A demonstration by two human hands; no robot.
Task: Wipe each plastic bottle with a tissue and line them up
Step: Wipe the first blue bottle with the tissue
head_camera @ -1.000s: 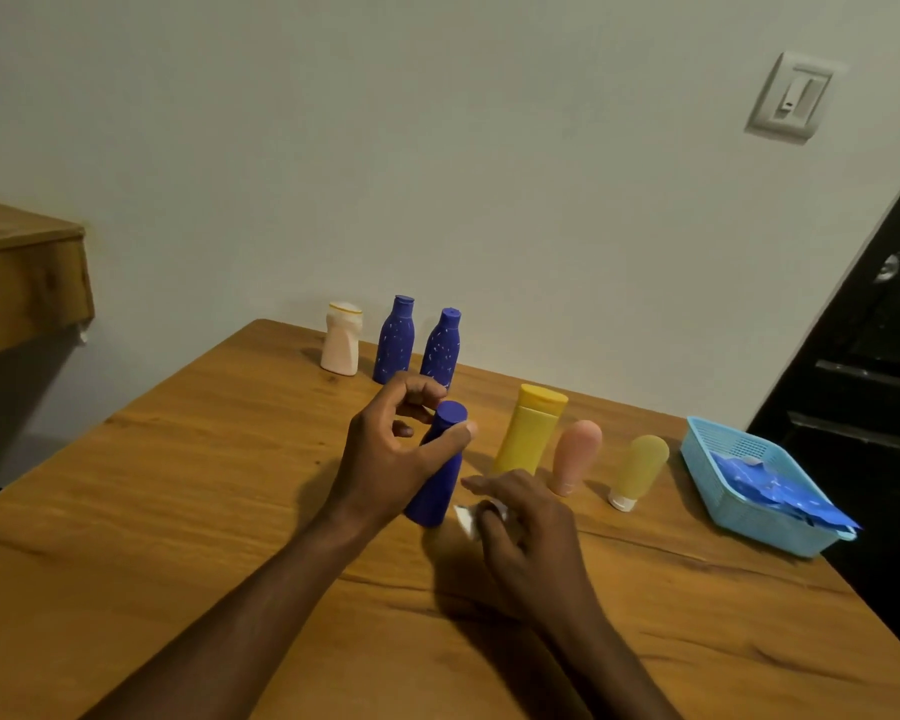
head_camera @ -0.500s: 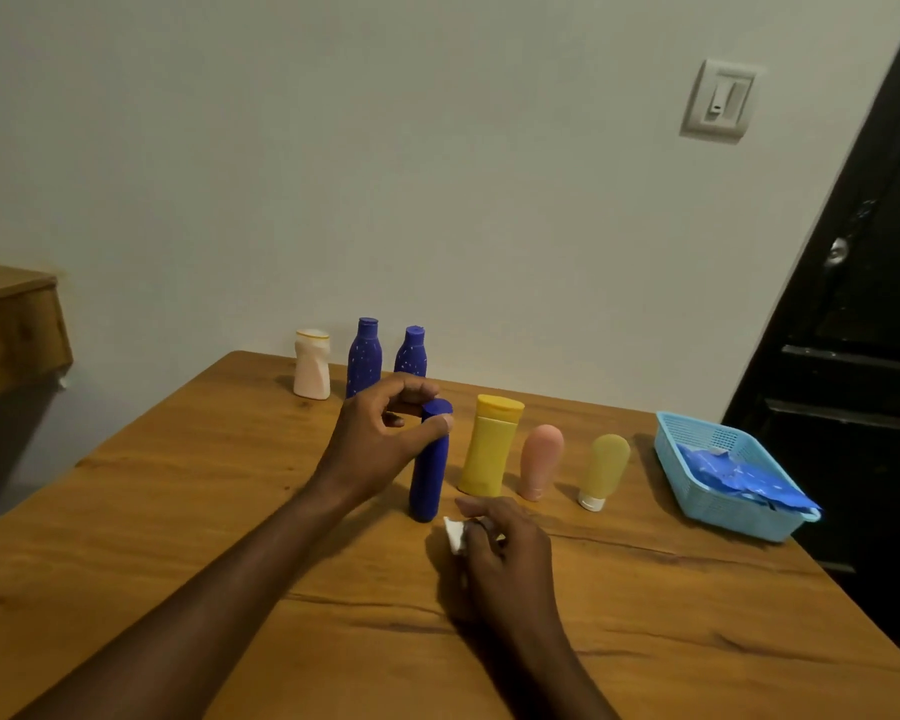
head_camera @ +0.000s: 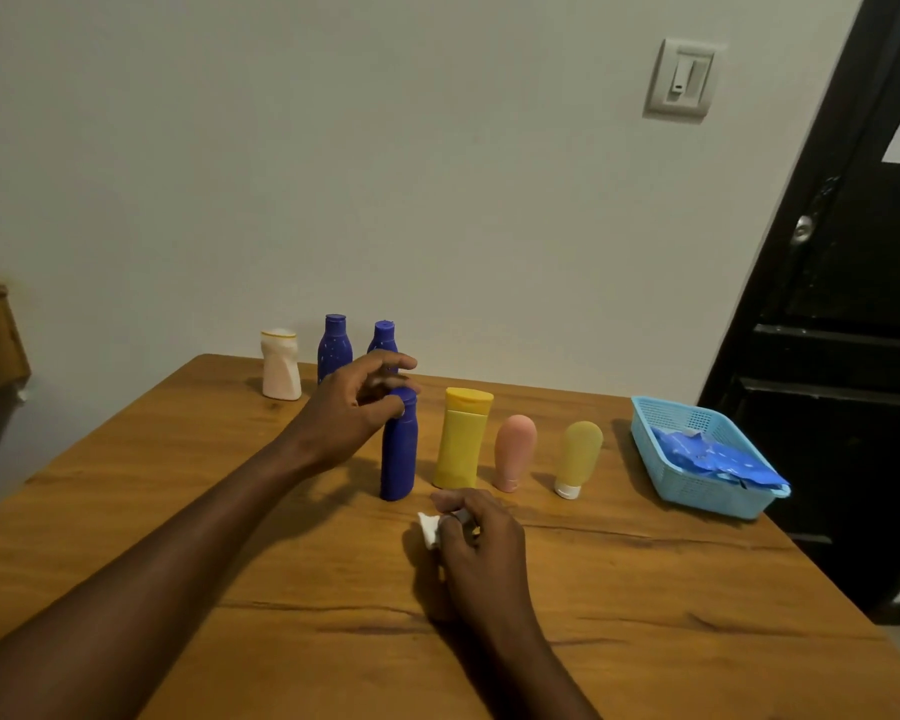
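Left hand [head_camera: 352, 413] easing off the blue bottle [head_camera: 398, 454]: fingers spread, only my thumb touching near the cap. Bottle was tilted in my grip a second ago, now upright just beside yellow bottle [head_camera: 461, 444]. Right hand [head_camera: 481, 543] pinches tissue [head_camera: 430, 530]. Looks placed; back bottles [head_camera: 334, 350] next.

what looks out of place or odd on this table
Nothing spilled or tipped. The white bottle, left speckled bottle and right speckled bottle stand back near the wall, apart from the front row with the plain blue bottle.
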